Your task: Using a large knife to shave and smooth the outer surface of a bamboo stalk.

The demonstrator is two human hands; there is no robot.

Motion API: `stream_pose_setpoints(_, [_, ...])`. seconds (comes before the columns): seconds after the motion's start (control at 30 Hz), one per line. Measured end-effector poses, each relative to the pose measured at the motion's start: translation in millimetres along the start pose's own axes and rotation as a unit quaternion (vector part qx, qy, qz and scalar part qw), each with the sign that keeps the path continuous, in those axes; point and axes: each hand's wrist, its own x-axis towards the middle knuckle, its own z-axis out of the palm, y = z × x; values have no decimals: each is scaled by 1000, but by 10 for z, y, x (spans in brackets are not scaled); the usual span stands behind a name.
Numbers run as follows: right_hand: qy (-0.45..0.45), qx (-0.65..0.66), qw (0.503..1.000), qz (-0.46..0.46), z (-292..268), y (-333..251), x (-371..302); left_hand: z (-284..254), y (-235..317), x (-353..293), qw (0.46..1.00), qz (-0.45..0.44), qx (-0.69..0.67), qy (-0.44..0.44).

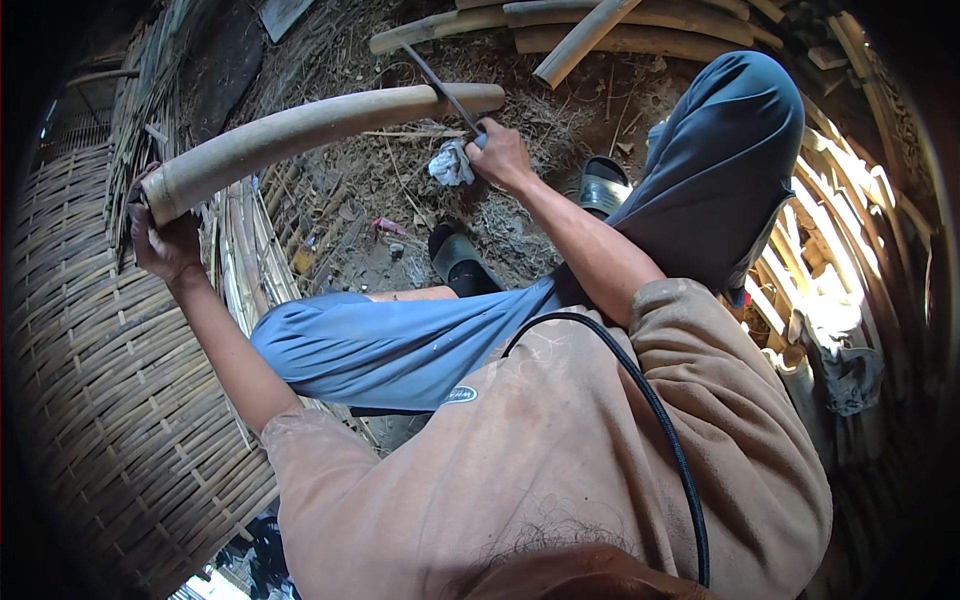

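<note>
A thick pale bamboo pole (300,130) stretches across in front of me, its left end nearer than its right. My left hand (168,245) is closed around that left end, with part of the fingers hidden by the pole. In my right hand (497,155) is the handle of a long knife (425,70). The narrow dark blade crosses the pole close to its far right end and points away to the upper left. Whether the edge has cut into the bamboo I cannot tell.
On the left spreads a woven bamboo mat (90,380), with split strips (240,245) beside it. More bamboo poles (640,30) lie at the far side. A crumpled white scrap (451,163) rests on the littered ground. My sandalled feet and bent knees (735,130) are close by.
</note>
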Motion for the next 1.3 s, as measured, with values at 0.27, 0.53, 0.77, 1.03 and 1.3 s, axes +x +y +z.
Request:
stream_pose_setpoints(0.27, [20,-24,998,55,-118,68,52,-341,-69,110,996,-30,18,87])
stream_pose_setpoints(0.53, [58,54,963,-256,17,-414,-205,-204,8,29,998,9,40,-40])
stream_pose_setpoints(0.77, [29,32,999,3,-124,19,-58,-277,-56,122,983,39,50,-171])
stream_pose_setpoints(1.03, [52,61,969,-233,-19,-394,-339,-306,68,131,978,52,41,-199])
stream_pose_setpoints(1.3, [40,-29,999,9,-119,-36,-146,-120,-25,78,971,107,66,-206])
